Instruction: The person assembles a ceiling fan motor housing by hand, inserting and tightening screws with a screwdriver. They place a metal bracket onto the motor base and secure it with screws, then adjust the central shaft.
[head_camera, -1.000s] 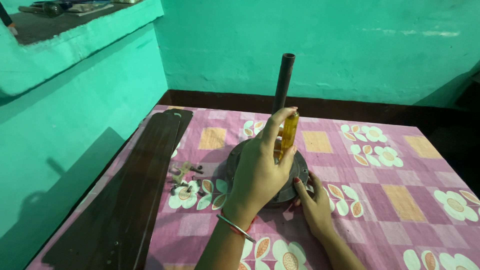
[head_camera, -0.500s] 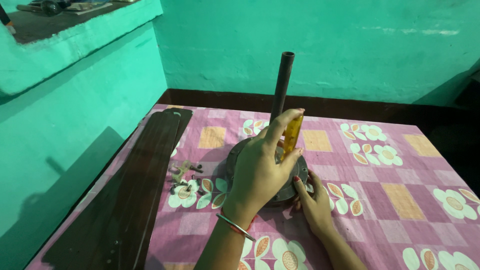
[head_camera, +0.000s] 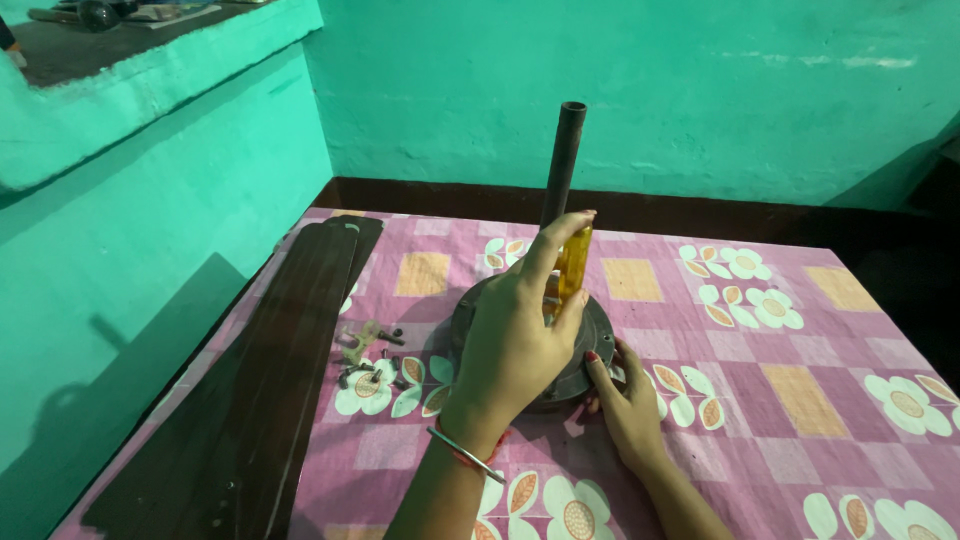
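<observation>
Screwdriver (head_camera: 573, 266) first: we see its clear amber handle standing nearly upright over the fan motor (head_camera: 585, 345) in the middle of the table, where half a second ago it leaned a little to the right. Our left hand (head_camera: 515, 345) is wrapped around that handle, index finger stretched up along it and thumb pressed to its side; the finger now sits slightly lower on the handle than before. Our right hand (head_camera: 630, 405) has not moved: it lies flat on the cloth with the fingertips against the near right rim of the motor, the fingers loosely spread and holding nothing.

We make out the motor as a round, flat, dark metal disc with a dull sheen, and from its centre a thin dark pipe (head_camera: 562, 160) rises straight up, its open end at the top. We cannot see the screwdriver's tip behind the hand.

Left of the motor lies a small heap of dark screws and a bent metal bracket (head_camera: 365, 350). Further left, long dark fan blades (head_camera: 260, 390) with a wood grain are stacked along the table edge. The tablecloth (head_camera: 760, 400) is pink check with white flowers and looks soft. A thin metal bangle (head_camera: 462, 452) rings our left wrist
</observation>
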